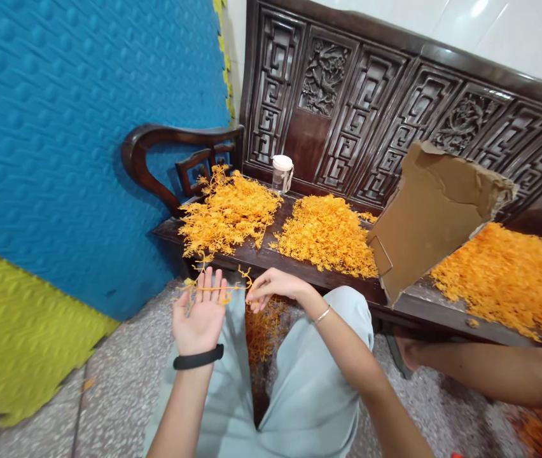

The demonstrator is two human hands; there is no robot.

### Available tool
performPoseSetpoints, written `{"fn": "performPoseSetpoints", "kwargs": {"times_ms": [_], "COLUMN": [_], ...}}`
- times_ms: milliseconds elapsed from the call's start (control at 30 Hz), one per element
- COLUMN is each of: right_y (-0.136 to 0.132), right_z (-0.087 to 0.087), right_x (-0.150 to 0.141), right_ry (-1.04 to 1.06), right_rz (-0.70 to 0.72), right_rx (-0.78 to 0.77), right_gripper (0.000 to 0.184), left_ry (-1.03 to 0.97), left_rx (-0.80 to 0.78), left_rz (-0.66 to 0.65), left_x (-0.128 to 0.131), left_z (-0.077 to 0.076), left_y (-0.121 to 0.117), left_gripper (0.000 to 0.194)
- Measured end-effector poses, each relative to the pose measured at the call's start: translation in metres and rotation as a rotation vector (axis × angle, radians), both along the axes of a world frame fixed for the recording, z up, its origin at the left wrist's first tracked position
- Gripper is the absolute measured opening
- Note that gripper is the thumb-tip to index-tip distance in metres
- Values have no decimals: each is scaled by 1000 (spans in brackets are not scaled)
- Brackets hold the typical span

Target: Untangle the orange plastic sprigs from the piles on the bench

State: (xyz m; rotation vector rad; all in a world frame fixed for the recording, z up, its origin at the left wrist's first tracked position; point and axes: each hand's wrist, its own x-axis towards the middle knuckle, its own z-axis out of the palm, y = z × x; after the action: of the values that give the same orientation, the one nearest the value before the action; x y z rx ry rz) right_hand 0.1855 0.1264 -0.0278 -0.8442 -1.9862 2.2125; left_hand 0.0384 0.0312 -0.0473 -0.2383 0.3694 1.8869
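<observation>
On the near side of the cup point(282, 175), an orange strand point(231, 288) is stretched across the flat, palm-up left hand point(200, 321) and pinched at the fingertips of the right hand point(271, 286); gentle tension is advised, so nothing thin is snapped.

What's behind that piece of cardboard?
Behind the cardboard, the carved backrest shows past its edges, and an orange pile emerges at right. Whatever its face covers is hidden.
</observation>
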Motion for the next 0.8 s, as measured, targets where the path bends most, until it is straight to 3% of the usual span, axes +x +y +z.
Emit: {"fn": "performPoseSetpoints", "kwargs": {"times_ms": [167,233,300,367,467,600,667,800], "right_y": [12,14,13,11,16,44,61,88], "right_z": [4,4,2,0,3,17,22,20], "right_x": [9,11,9,8,13,50,75,106], "right_ry": [62,32,-48,-138,-227,-170,-60,63], "right_rz": [-194,-291,-395,-440,-515,-943,-1146,-1405], "right_rx": [167,405,744,1045,1283,1410,1380,1228], "right_gripper": [31,20,9,8,15,22,25,33], "left_ry": [-75,-76,-100,-133,-129,-76,-53,1], "left_rx": [-61,-77,-100,-97,-62,-62,-59,-20], "left_rz": [-43,-99,-156,-193,-225,-249,-219,-160], "left_x": [0,6,14,21,25,13,4,-6], "left_z": [-6,-7,-8,-7,-8,-12,-14,-14], "left_y": [2,4,6,7,7,4,3,1], "left_gripper": [22,28,32,33,32,31,31,30]}}
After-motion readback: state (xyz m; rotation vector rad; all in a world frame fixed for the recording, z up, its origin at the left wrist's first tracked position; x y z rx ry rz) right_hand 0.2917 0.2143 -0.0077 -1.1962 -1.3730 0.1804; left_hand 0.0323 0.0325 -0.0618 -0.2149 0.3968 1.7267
